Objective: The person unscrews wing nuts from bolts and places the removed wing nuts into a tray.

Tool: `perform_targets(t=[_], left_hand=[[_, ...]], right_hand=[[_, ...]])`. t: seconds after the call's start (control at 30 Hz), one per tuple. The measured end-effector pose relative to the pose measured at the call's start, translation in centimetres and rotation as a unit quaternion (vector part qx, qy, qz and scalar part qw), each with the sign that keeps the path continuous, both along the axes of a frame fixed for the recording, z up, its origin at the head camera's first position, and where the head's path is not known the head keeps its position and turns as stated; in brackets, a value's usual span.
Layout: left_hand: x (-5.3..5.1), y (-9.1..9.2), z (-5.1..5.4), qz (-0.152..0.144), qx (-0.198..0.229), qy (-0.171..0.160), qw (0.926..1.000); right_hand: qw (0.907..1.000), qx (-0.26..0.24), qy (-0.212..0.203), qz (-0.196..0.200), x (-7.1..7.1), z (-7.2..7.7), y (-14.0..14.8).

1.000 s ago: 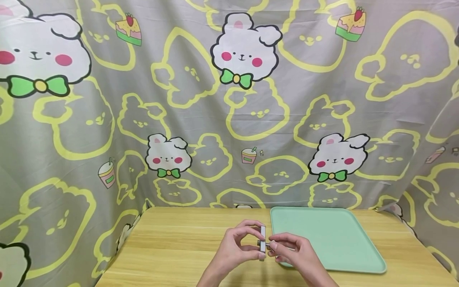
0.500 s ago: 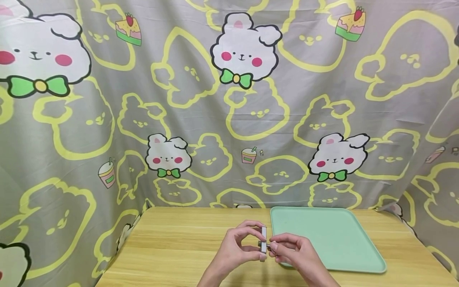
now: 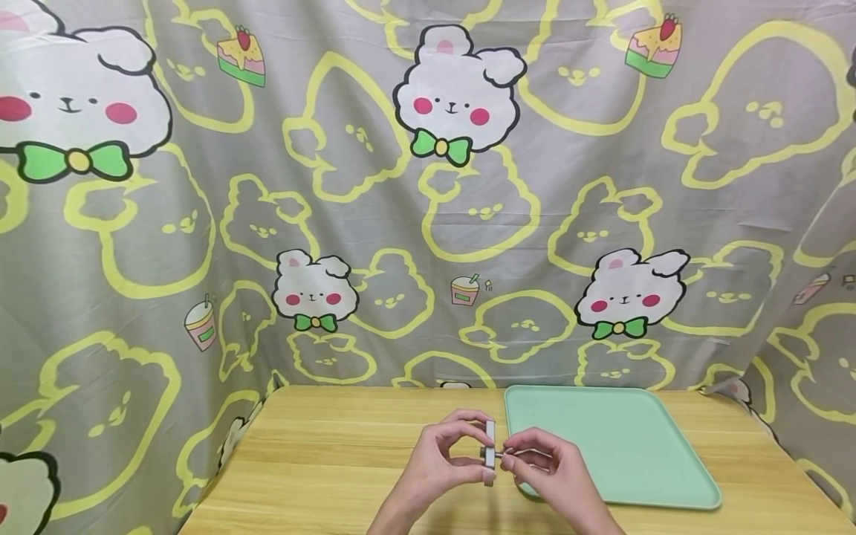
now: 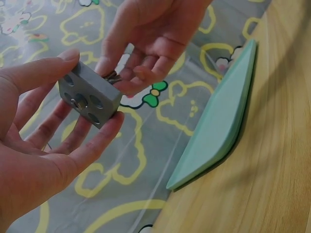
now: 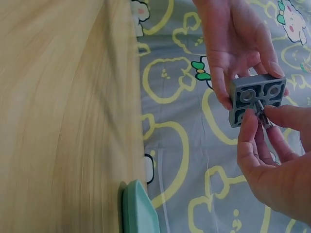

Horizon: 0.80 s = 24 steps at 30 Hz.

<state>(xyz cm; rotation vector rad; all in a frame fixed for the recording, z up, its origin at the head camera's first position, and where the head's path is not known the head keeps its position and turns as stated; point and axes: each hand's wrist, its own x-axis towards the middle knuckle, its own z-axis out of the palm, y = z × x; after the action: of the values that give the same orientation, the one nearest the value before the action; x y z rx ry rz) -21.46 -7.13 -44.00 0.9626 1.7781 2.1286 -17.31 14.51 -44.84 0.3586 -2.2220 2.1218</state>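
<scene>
In the head view my left hand [image 3: 433, 462] holds a grey square block [image 3: 490, 455] on edge, thumb below and fingers above. Seen from the left wrist, the block [image 4: 92, 92] has several round holes and a metal piece in its middle. Its other face, in the right wrist view, is recessed with round sockets at the corners. A thin metal shaft [image 5: 262, 114] stands out from the centre of that face. My right hand [image 3: 558, 475] pinches this shaft between thumb and fingertips. Those fingertips partly cover the shaft's outer end.
A pale green tray [image 3: 615, 446] lies on the wooden table [image 3: 334, 446], to the right and partly behind my right hand. A grey curtain [image 3: 374, 223] with a rabbit print hangs behind the table and along both sides.
My right fingers have changed their grasp on the shaft, and more of it shows beside the block. The left hand and block stay almost where they were.
</scene>
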Motion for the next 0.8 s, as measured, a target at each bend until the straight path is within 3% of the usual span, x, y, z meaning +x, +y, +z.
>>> perform_targets(t=[0.2, 0.4, 0.5, 0.63, 0.7, 0.8], left_hand=[[-0.1, -0.1, -0.1, 0.006, 0.005, -0.009, 0.9999], [-0.1, -0.2, -0.1, 0.008, 0.005, -0.012, 0.9999], [-0.1, -0.2, -0.1, 0.008, 0.006, -0.011, 0.9999], [-0.2, -0.2, -0.1, 0.007, 0.009, -0.009, 0.9999], [-0.2, -0.2, -0.1, 0.005, 0.013, -0.007, 0.9999], [-0.2, -0.3, -0.1, 0.001, 0.020, -0.006, 0.9998]], right_hand=[[0.9909, 0.048, 0.121, -0.034, 0.1, -0.5, -0.7], [0.9675, 0.089, 0.229, -0.062, 0.0, -1.1, -0.9], [0.9458, 0.114, 0.296, -0.069, -0.2, -1.4, -1.0], [0.9042, 0.143, 0.394, -0.084, -0.6, -1.8, -0.9], [0.8839, 0.151, 0.433, -0.092, -0.8, -1.9, -0.9], [0.8614, 0.156, 0.473, -0.101, -1.0, -1.9, -1.0]])
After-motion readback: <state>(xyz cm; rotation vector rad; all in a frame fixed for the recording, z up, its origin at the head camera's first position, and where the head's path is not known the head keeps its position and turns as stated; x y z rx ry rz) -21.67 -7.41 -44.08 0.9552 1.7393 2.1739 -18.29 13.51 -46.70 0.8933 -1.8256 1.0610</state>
